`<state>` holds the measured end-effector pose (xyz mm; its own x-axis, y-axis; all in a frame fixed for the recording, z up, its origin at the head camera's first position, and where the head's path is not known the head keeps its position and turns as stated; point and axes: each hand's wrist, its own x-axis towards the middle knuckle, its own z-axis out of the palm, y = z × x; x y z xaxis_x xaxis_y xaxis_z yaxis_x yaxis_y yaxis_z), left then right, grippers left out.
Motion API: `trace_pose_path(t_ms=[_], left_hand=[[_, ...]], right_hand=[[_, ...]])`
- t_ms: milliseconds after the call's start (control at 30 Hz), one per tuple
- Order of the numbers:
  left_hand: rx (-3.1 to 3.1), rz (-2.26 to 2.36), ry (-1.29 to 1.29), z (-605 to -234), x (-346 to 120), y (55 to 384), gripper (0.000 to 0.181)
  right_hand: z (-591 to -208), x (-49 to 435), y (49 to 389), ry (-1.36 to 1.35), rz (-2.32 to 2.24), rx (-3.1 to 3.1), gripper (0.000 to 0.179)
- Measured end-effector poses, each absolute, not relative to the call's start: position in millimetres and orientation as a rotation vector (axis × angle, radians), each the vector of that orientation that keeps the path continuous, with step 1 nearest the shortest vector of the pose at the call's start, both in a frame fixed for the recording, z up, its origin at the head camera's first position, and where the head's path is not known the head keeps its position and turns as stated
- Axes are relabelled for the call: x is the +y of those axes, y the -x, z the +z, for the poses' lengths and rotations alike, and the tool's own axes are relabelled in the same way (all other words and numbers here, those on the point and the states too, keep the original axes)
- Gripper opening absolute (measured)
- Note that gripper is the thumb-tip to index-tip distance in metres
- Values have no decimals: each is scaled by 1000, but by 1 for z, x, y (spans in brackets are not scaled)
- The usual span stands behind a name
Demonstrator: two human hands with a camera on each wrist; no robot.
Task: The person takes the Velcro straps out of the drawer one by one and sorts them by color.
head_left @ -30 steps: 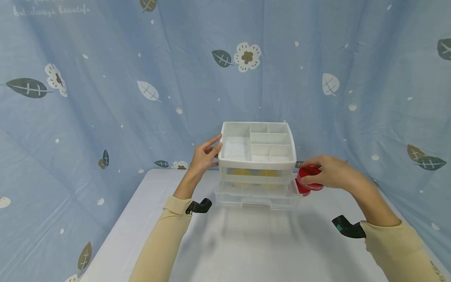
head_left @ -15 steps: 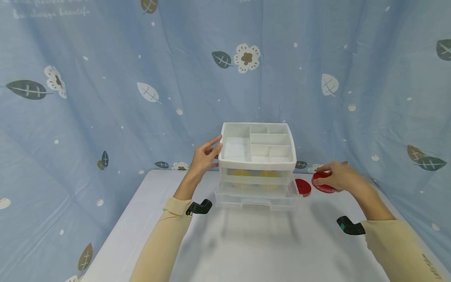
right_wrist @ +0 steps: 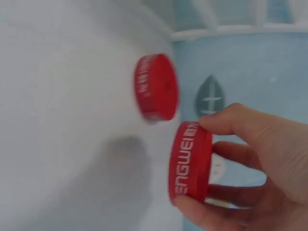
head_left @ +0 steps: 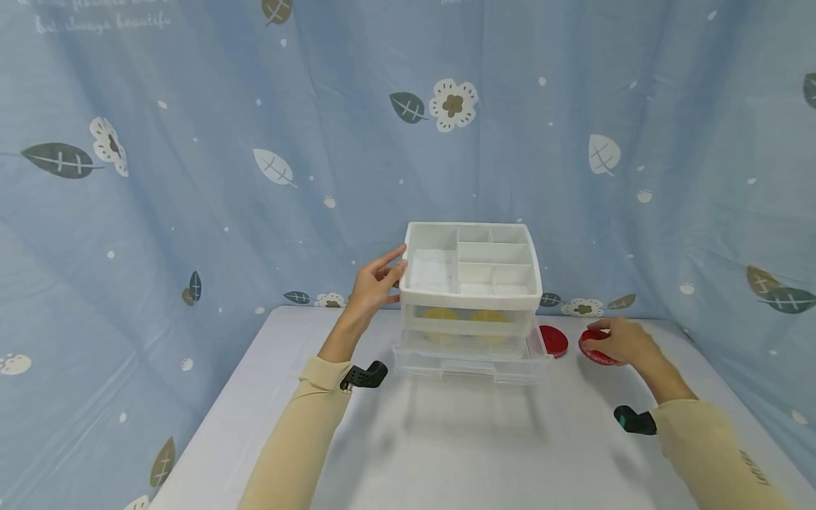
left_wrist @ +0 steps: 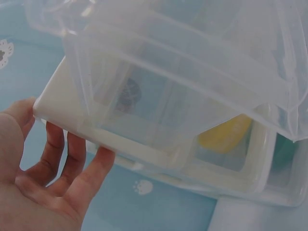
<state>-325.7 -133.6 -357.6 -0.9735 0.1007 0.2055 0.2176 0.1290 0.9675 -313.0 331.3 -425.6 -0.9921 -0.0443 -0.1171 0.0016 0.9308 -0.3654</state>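
Observation:
A white-topped storage unit (head_left: pixel 472 300) with clear drawers stands at the back of the table. My left hand (head_left: pixel 372 285) holds its left side, with fingers along the rim of the white top in the left wrist view. Its lowest clear drawer (head_left: pixel 468 368) is pulled out. My right hand (head_left: pixel 627 341) grips a red roll of tape (right_wrist: pixel 190 163) between thumb and fingers, white lettering along its band. That roll is close over the table, right of the unit. A second red roll (head_left: pixel 553 341) lies beside the unit's right side.
Yellow round things (head_left: pixel 441 317) show through the unit's upper drawer, and a green thing (left_wrist: pixel 285 154) in the left wrist view. The top tray (head_left: pixel 433 269) is divided into several compartments. A blue patterned curtain (head_left: pixel 344 142) hangs behind the white table (head_left: pixel 472 453).
My right hand has moved right and down with its red roll, away from the unit and the other roll. My left hand stays on the unit.

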Motion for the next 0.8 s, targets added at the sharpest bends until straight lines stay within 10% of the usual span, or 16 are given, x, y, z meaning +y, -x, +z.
trace_pose_path(t_ms=[800], left_hand=[[-2303,-1972,319,-358,-133,327,39]], right_hand=[[-479,314,328,-195,-618,3007,64]])
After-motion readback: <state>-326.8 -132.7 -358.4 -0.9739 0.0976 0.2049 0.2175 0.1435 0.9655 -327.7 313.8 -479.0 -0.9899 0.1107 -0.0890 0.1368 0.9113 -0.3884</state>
